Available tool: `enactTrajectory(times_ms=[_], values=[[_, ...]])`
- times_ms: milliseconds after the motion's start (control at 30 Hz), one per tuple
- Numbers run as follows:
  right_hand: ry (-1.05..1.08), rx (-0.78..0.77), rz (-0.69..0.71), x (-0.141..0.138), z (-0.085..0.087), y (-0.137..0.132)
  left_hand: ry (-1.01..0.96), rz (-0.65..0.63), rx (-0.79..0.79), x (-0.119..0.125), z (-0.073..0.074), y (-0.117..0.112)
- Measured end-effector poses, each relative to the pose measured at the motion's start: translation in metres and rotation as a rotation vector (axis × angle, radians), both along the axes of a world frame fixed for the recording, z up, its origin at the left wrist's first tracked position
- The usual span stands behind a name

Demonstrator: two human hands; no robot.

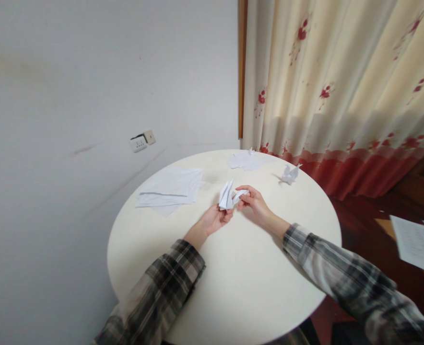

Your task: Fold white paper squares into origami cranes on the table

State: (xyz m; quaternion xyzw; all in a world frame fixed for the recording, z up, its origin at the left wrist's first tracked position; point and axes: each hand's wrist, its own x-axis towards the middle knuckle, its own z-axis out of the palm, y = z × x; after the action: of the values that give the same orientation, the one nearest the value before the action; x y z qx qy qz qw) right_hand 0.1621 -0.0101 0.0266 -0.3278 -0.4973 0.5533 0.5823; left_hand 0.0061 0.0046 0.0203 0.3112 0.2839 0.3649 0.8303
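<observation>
Between my two hands is a folded white paper figure [227, 196] with upright pointed flaps, held over the middle of the round table. My left hand [215, 219] grips its base from below, fingers closed around the lower edge. On the other side, my right hand [252, 200] pinches the part of the paper that sticks out to the right. Some of the folds are hidden behind the fingers. A finished-looking folded paper bird [290, 174] stands apart on the table, beyond my right hand.
The round white table [255, 287] stands against the wall. A stack of white paper sheets [172, 184] lies at its left, more sheets [246, 160] at the back. A wall socket [138, 143] and a flowered curtain [323, 96] are behind. Printed papers [418, 242] lie at the right.
</observation>
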Motion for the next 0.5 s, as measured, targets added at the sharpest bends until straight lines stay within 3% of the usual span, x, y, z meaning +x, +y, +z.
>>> enactTrajectory(times_ms=[500], values=[[0.109, -0.087, -0.027, 0.0031, -0.0047, 0.0058, -0.032, -0.003, -0.002, 0.001, 0.0073, -0.0056]])
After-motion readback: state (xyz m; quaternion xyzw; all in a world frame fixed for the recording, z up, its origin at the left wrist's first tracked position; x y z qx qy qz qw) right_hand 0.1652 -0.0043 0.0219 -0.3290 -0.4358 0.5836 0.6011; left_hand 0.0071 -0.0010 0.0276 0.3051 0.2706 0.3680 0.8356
